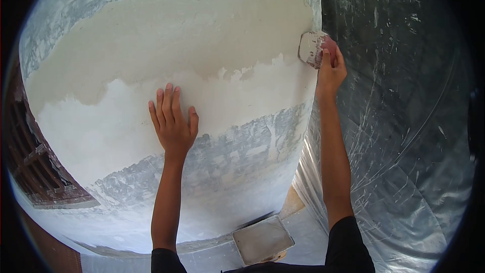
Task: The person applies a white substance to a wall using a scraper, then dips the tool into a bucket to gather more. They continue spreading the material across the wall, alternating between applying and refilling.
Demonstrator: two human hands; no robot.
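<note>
My right hand [331, 73] grips a flat reddish putty spreader [314, 46] smeared with pale plaster. Its blade lies at the right edge of the wall [252, 88], level with a band of beige plaster [177, 25]. Below that band runs a smooth white coat, and under it a patchy blue-grey surface. My left hand [173, 119] rests open against the white coat, fingers pointing up and thumb spread to the right.
On the floor below stands a rectangular tray [263, 240] with greyish contents. Dark plastic sheeting [404, 121], splashed with plaster, hangs along the right side and spreads onto the floor. A brown grille [38, 156] is set into an opening at the left.
</note>
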